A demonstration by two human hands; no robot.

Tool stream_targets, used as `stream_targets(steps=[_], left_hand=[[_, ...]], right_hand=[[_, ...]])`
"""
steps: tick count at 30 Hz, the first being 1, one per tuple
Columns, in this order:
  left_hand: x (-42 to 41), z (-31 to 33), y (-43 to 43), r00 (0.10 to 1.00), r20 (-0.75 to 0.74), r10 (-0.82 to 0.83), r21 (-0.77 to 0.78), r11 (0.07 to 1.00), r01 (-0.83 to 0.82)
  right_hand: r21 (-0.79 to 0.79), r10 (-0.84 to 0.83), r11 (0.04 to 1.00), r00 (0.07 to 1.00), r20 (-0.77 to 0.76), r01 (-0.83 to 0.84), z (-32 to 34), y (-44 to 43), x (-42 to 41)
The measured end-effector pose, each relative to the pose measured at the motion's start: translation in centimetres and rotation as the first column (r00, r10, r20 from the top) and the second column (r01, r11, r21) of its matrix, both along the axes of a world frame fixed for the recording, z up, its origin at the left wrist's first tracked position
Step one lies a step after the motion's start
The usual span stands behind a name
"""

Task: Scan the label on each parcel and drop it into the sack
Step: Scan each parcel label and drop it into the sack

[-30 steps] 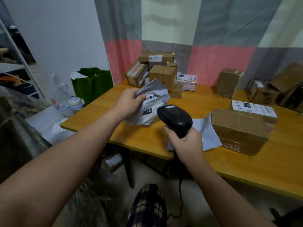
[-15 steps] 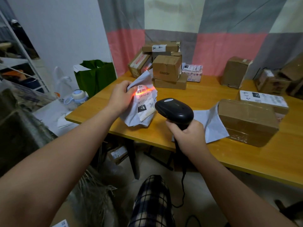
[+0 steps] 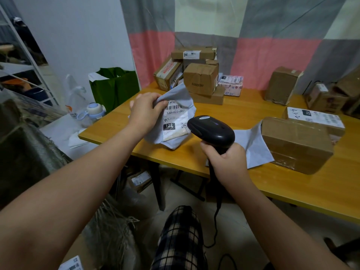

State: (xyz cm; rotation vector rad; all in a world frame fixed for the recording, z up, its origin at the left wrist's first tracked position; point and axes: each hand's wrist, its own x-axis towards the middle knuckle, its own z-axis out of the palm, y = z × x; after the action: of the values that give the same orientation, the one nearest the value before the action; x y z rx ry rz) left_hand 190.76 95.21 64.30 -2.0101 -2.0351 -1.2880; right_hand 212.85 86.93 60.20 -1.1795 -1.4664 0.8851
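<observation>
wooden table point(image 3: 243, 114); hands point(image 3: 145, 112) point(image 3: 228, 162) grip parcel point(image 3: 175, 121), scanner point(image 3: 212, 131), apparently unlit.

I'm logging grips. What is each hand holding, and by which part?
Left hand grips the grey mailer bag at its upper left edge; right hand grips the scanner by its handle.

Bare forearms point(image 3: 87, 182), dark-and-cream checked legwear point(image 3: 179, 236), probably trousers

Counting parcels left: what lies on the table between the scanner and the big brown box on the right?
In the head view, one flat grey mailer lies between scanner and brown box.
</observation>
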Motion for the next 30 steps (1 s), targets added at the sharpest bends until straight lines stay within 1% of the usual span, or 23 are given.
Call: stream_targets(steps=[3,6,11,13,17,19,23,25,27,29,30], left_hand=[[0.4,0.2,-0.3,0.994,-0.090,0.065,0.055,0.997,-0.060],[0.5,0.7,-0.9,0.991,-0.113,0.072,0.089,0.994,-0.062],[-1.0,1.4,-4.7,0.979,-0.165,0.118,0.137,0.986,-0.096],[-2.5,1.5,-7.6,0.974,-0.159,0.161,0.161,0.978,-0.135],[-6.1,0.5,-15.5,0.947,-0.102,0.306,0.156,0.945,-0.288],[-8.6,-1.0,-19.4,0.926,-0.085,0.368,0.116,0.927,-0.358],[-13.7,-4.4,-25.6,0.868,-0.081,0.489,-0.040,0.869,-0.493],[-15.6,-6.0,-27.8,0.853,-0.072,0.516,-0.135,0.843,-0.521],[-17.3,-7.5,-29.1,0.853,-0.094,0.514,-0.219,0.825,-0.521],[-18.9,-8.5,-29.6,0.857,-0.120,0.502,-0.244,0.821,-0.516],[-19.4,-8.7,-29.6,0.856,-0.110,0.505,-0.237,0.824,-0.515]], right_hand=[[0.016,0.010,1.000,1.000,-0.018,-0.010,-0.3,-0.1,0.0],[-0.018,0.051,0.998,0.998,-0.036,-0.052,-0.3,-0.4,-0.2],[-0.020,0.220,0.975,0.975,0.019,-0.220,-0.3,-1.5,-1.8],[-0.012,0.296,0.955,0.955,0.025,-0.296,-0.2,-2.7,-3.3],[-0.008,0.438,0.899,0.899,0.011,-0.438,-0.7,-5.9,-7.6],[-0.035,0.505,0.863,0.863,0.007,-0.505,-1.5,-7.6,-10.0],[-0.111,0.601,0.797,0.798,0.053,-0.593,-3.6,-10.2,-14.4],[-0.114,0.614,0.789,0.781,0.114,-0.604,-4.6,-11.0,-16.3],[-0.131,0.631,0.775,0.756,0.171,-0.618,-5.4,-11.4,-18.1],[-0.162,0.636,0.772,0.740,0.219,-0.615,-6.0,-11.6,-19.5],[-0.174,0.631,0.776,0.738,0.241,-0.606,-6.2,-11.6,-20.2]])
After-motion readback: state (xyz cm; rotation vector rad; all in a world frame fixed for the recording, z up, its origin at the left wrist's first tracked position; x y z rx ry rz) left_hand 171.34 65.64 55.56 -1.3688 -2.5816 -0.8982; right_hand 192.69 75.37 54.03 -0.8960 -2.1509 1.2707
